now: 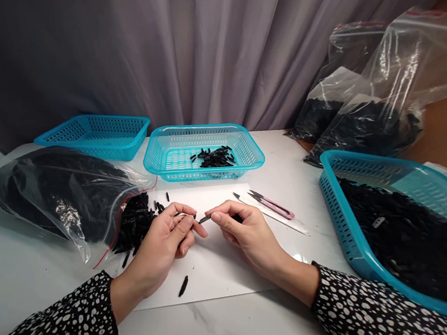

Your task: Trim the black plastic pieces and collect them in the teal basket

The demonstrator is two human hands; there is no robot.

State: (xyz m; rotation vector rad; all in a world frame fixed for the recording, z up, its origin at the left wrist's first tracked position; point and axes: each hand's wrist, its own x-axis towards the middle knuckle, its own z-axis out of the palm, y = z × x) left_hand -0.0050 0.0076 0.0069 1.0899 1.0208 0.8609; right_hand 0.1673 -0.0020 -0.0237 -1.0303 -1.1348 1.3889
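Note:
Over a white sheet [205,293], my two hands are close together. My right hand [247,234] pinches a small thin black strip [204,219] between thumb and forefinger, its end pointing at my left fingertips. The fingers of my left hand [165,241] are also pinched together, with a bit of black piece showing at their tips; its shape is mostly hidden. Left of that hand, a pile of small black strips [135,220] spills from the mouth of a clear zip bag [59,194]. One loose black strip [183,286] lies on the sheet below my hands.
Pink-handled thread snips [274,206] and a thin pointed tool [280,218] lie at right on the sheet. Behind is a blue basket [153,167] with some strips; another blue basket [124,146] stands left. A fuller basket [349,228] and zip bags [391,84] are right.

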